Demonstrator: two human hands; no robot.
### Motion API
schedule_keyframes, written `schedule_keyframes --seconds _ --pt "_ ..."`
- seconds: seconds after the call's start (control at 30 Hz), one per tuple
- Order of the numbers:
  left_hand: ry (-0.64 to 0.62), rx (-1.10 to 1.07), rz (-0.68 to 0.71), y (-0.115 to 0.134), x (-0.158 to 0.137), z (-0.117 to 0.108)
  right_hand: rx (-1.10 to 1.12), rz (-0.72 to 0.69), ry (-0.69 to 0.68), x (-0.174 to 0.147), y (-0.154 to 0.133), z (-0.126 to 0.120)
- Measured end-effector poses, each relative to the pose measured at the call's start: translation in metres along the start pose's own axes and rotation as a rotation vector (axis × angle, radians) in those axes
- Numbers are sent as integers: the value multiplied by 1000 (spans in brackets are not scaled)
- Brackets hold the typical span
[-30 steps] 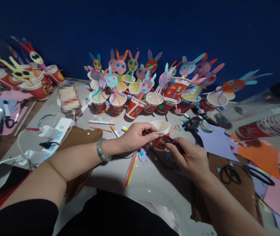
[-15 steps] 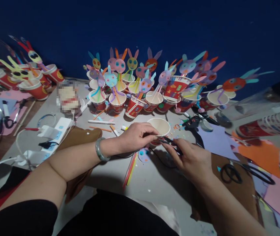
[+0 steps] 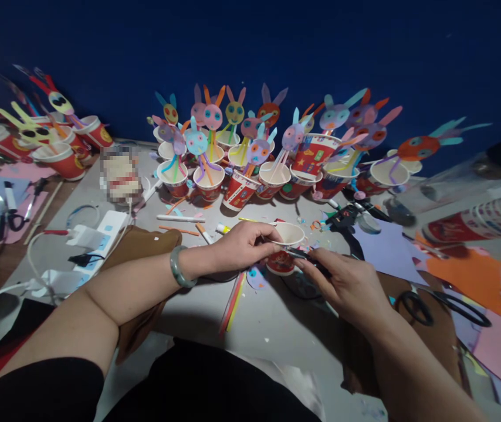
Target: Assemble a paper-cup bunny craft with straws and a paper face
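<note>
Two bare hands meet over a grey table (image 3: 272,322), seen from above by the person working. Between them, near the middle of the view and in front of a row of decorated cups, is a red paper cup (image 3: 282,264) with a pale inside, its mouth facing up. The left hand (image 3: 247,243), with a grey-green bangle (image 3: 182,267) at its wrist, pinches the cup's near left rim between thumb and fingers. The right hand (image 3: 342,275) is curled around a dark-handled tool (image 3: 307,257), whose tip points left and meets the cup's side close to the left thumb; it may be a pair of scissors, but the fingers hide too much to be sure. Just below the cup lies a small lilac paper face (image 3: 256,278) with blue eyes, beside a few red and yellow strips (image 3: 233,305). Behind, the decorated cups (image 3: 240,192) crowd together, bearing round paper heads with long, bright ears, against a dark blue wall (image 3: 250,41). To the left, a white power strip (image 3: 105,234) with plugs and cables sits near a brown cloth (image 3: 147,249). To the right are a stack of cups (image 3: 466,228) on its side, purple paper (image 3: 386,252), orange paper (image 3: 464,281) and black-handled scissors (image 3: 417,313).
</note>
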State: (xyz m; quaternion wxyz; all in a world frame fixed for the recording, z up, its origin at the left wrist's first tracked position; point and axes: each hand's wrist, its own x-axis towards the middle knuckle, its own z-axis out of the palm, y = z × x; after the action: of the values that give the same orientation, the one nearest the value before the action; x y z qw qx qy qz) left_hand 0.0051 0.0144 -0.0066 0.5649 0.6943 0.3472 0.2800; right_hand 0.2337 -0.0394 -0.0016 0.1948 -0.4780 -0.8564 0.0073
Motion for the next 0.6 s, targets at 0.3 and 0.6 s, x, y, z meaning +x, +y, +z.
schedule_keyframes --seconds 0.3,0.6 --pt "-50 -297 -91 -1 0 3 111 57 -21 2 1 -1" --pt "-63 -413 -157 1 0 4 186 77 -8 3 -1 1"
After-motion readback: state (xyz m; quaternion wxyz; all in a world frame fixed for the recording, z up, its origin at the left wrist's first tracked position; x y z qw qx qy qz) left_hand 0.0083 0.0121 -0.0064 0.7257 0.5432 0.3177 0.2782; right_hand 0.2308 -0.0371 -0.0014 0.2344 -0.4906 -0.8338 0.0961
